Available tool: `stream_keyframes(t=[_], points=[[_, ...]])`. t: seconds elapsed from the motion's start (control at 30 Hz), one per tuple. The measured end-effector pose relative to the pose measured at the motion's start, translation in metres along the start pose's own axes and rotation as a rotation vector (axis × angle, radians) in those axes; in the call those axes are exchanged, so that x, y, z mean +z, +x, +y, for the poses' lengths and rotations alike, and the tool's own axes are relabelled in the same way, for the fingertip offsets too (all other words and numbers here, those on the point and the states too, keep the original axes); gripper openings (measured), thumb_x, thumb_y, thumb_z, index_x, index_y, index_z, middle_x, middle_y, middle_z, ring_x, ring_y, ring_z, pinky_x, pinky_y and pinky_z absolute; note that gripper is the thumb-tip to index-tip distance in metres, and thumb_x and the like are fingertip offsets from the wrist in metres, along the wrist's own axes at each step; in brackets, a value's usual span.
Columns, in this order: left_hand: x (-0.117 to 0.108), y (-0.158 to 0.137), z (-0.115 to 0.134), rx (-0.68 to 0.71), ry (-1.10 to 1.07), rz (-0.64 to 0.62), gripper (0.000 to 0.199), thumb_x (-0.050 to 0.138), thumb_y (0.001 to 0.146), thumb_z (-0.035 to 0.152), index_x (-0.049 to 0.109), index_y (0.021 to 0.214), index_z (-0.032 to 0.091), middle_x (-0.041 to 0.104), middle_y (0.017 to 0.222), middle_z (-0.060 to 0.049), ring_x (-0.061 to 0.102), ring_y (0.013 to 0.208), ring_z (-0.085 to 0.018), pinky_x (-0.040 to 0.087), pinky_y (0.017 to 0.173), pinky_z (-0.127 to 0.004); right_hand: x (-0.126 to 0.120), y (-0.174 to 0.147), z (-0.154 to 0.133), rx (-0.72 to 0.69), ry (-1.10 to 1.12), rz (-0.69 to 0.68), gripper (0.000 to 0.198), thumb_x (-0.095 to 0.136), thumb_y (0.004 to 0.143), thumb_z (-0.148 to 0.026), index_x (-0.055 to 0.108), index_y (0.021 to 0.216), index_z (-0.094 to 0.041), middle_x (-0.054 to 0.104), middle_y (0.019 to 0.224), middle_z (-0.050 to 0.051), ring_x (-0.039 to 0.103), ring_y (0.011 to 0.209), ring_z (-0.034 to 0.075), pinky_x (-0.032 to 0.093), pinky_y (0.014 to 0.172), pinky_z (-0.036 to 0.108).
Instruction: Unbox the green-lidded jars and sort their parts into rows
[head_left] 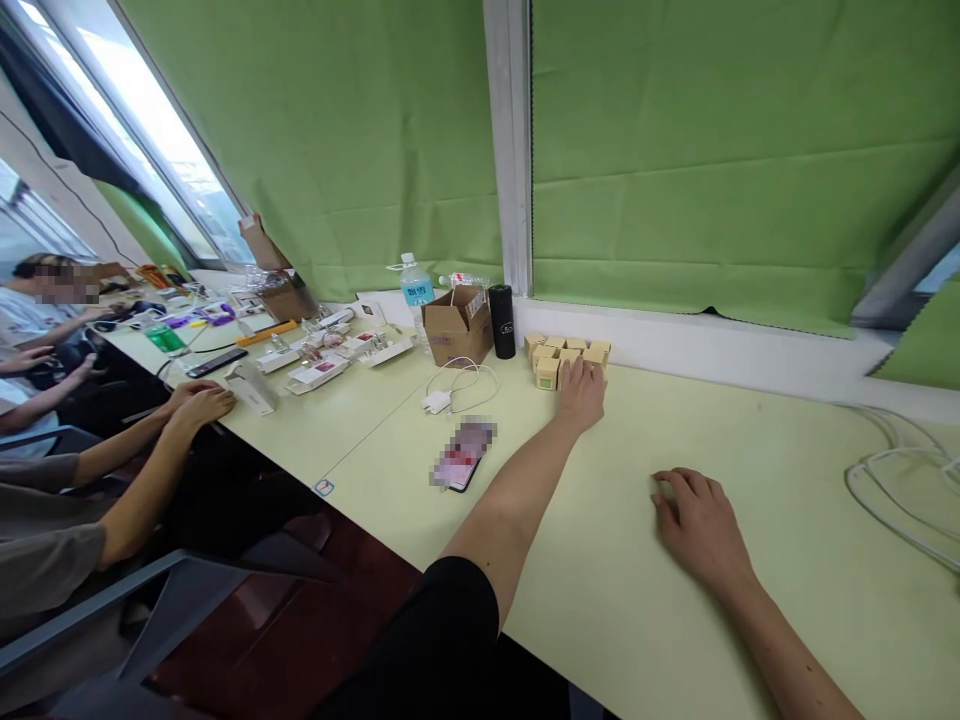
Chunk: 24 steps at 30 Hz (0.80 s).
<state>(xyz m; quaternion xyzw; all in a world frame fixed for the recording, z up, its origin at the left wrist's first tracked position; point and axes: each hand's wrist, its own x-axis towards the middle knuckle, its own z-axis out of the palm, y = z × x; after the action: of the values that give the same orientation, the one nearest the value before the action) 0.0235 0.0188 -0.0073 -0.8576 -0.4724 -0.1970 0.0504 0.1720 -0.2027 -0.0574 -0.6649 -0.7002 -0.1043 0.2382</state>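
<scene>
My left hand (582, 398) reaches out to a cluster of small yellow cardboard boxes (547, 374) near the wall. Its fingers bend over one box at the front of the cluster; the thumb and most of that box are hidden behind the hand. Several more boxes sit packed together around the fingertips, one with a green label on its front. Nearer to me, my right hand (701, 522) rests on the pale table (720, 430), palm down, holding nothing. Its fingers are loosely bent and apart.
A phone (463, 455) lies left of my forearm, with a white charger (436, 402) and cable behind it. An open carton (456, 330), a black bottle (502, 322) and a water bottle (416, 285) stand by the wall. White cables (892, 470) lie right. People sit at left.
</scene>
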Motion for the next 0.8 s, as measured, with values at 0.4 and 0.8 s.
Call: stream_keyframes(t=[0.4,0.8], points=[[-0.01,-0.016,0.006,-0.026,-0.23,0.116,0.06,0.06,0.075,-0.001,0.043,0.13,0.016,0.059,0.126,-0.013,0.052,0.123,-0.028,0.034,0.111,-0.045,0.001,0.0,0.002,0.014,0.01,-0.028,0.028,0.045,0.096,-0.028,0.061,0.116,-0.019,0.065,0.118,0.015,0.057,0.104,0.033,0.05,0.089,0.05],[-0.042,-0.096,0.012,-0.15,-1.078,0.209,0.058,0.077,0.075,0.009,0.05,0.125,0.023,0.057,0.132,-0.01,0.055,0.123,-0.026,0.047,0.102,-0.043,0.004,0.0,0.004,0.026,0.016,-0.034,0.029,0.045,0.096,-0.03,0.062,0.116,-0.019,0.066,0.117,0.014,0.059,0.102,0.033,0.05,0.087,0.049]])
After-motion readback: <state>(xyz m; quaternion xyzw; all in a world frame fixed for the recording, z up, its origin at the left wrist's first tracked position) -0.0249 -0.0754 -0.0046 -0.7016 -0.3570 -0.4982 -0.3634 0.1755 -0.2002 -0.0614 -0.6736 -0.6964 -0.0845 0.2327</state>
